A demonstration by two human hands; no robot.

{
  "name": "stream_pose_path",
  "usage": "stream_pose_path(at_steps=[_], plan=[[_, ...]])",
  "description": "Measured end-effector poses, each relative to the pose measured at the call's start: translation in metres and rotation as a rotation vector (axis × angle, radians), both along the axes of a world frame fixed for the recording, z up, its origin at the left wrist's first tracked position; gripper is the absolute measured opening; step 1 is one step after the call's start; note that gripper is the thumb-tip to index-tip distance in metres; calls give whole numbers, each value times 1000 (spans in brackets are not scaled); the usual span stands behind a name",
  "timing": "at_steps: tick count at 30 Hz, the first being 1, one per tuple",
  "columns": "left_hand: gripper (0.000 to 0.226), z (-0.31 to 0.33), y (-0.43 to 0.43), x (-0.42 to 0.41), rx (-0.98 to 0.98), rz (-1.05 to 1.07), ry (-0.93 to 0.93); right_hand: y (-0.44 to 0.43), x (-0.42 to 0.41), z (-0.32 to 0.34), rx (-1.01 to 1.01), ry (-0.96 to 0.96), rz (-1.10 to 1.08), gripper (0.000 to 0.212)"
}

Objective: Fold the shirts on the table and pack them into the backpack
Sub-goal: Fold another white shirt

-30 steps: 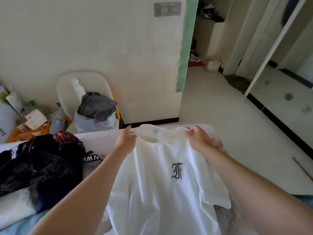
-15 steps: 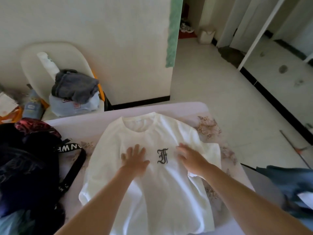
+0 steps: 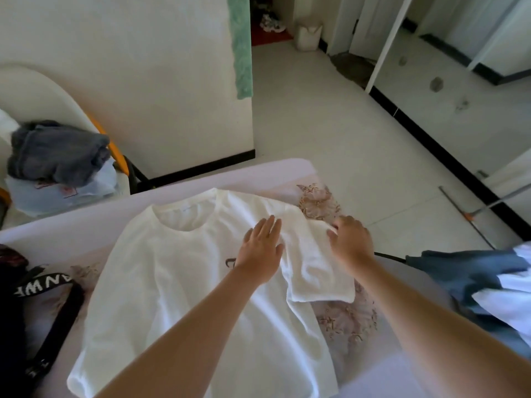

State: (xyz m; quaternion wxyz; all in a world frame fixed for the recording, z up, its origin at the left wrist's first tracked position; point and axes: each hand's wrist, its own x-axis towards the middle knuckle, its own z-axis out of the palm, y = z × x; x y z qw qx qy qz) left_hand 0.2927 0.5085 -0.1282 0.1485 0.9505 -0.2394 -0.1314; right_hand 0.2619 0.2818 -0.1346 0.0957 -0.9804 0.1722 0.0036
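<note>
- grip first: right hand [image 3: 352, 242] has its fingers curled on the upper edge of the sleeve [image 3: 316, 271], right of centre in the frame, pinching the cloth. how much cloth sits in that grip i cannot tell.
- left hand [image 3: 260, 249] lies flat with straight fingers on the chest of the shirt [image 3: 172, 282], just beside the right hand. it holds nothing and only presses the cloth down, covering part of a dark printed letter.
- shirt: white, spread front-up on the surface [image 3: 344, 317] in the middle of the frame, collar toward the far edge, hem toward the bottom edge. its other sleeve lies spread out at lower left.
- backpack [image 3: 10, 311]: black, at the left edge of the frame on the same surface. its strap [image 3: 57, 326] with white letters runs just beside the shirt. the opening is out of view, so i cannot tell what is inside.
- progress, as i judge it: early. the shirt is laid out and flat, with no fold made in it yet. the pinch on the sleeve looks like the start of the first fold.
- left to do: fold both sides in, fold the length, then put it in the backpack.
- a blue garment [image 3: 465, 271] at the right edge, with white cloth on it, may be more to fold. grey clothes [image 3: 54, 152] sit on a chair [image 3: 43, 90] at upper left, off the surface.
</note>
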Motion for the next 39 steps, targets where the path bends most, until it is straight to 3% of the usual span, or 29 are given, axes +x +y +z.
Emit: stream_pose_path(at_steps=[2, 5, 7, 9, 11, 13, 18, 22, 27, 32, 35, 39], plan=[[62, -9, -4, 0, 56, 23, -19, -19, 3, 12, -127, -46, -165, 19], [69, -22, -8, 2, 175, 63, 83, -39, 7, 20, -283, -37, -231, 24], [78, -29, -11, 6, 223, 63, 142, -32, 8, 21, -276, -94, -71, 44], [81, -30, -12, 9, 228, 51, 167, -11, 3, 18, -205, -134, 226, 50], [78, -26, -9, 7, 205, 34, 172, 14, -8, 11, -28, 37, 481, 48], [74, -21, 1, -1, 167, 18, 153, 30, -21, 2, 4, 275, 584, 56], [61, -1, 51, -23, 71, 103, 64, 52, -26, 4, -209, 435, 466, 62], [59, 12, 109, -38, 70, 259, 16, 108, -14, 19, -181, 360, 477, 59], [55, 26, 197, -52, 19, 595, -46, 218, -5, 27, -7, 237, 777, 54], [59, 17, 285, -75, 13, 883, 96, 321, -7, 22, 93, 252, 996, 54], [58, 12, 310, -84, 46, 905, 227, 365, -2, 23, 48, 239, 1070, 57], [64, 5, 321, -94, -74, 906, 246, 409, 10, 22, -153, 186, 1112, 85]])
